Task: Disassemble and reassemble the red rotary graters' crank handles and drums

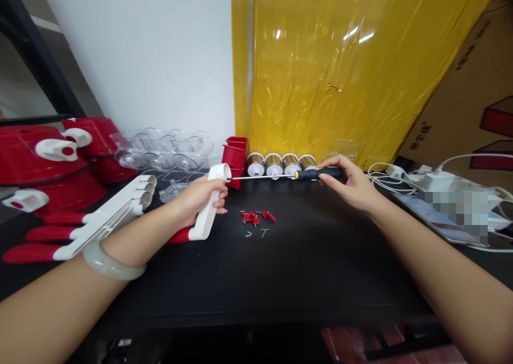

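Observation:
My left hand (204, 195) is wrapped round a white handle part (207, 214) with a red grip, its round head pointing up. In my right hand (347, 182) is a screwdriver (320, 173) with a black and yellow handle, held level between thumb and fingers. Its long shaft reaches left to the round head of the white part; whether the tip touches a screw is too small to tell. Below the shaft, small red pieces (256, 218) and a few small metal pins or screws (263, 232) lie on the black table (312, 268).
Several white handles with red grips (100, 214) and red housings (44, 161) stand at left. Clear plastic parts (160, 150), red hoppers (234, 155) and metal drums (273, 165) line the back. White cables (380, 177) and a tablet (436, 219) lie at right.

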`<state>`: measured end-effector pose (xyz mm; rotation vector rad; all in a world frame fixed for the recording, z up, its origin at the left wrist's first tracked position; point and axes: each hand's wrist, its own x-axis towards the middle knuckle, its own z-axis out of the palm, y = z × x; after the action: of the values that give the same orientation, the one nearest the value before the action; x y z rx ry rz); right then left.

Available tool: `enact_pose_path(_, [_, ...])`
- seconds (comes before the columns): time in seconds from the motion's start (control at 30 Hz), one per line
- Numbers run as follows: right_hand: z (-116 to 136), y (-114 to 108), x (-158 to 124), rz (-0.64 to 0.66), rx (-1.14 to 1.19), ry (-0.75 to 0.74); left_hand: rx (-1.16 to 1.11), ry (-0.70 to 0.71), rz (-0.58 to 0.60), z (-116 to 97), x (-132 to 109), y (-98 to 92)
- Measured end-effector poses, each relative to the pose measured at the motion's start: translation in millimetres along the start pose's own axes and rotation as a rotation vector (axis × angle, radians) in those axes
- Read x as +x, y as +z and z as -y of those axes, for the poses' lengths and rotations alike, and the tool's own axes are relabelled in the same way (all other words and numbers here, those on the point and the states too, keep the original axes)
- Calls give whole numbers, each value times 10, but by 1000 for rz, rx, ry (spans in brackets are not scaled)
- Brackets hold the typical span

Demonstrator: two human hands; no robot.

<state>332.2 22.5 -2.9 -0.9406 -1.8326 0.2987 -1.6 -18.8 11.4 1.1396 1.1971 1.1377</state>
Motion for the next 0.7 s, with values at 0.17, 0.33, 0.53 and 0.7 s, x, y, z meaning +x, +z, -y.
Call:
enact_pose_path(0.17, [-9, 29, -11, -13, 56, 21, -2, -6, 0, 1, 22, -30])
enact_pose_path(0.33, [-47, 144, 7, -57, 363, 236, -19, -2, 42, -2, 5, -3])
enact_pose_path(0.53, [-137, 206, -4, 77, 298, 548, 157, 68, -44, 72, -3, 86])
enact_pose_path(0.7, [-174, 208, -24, 49, 138, 581, 191, 52, -24, 132, 22, 84])
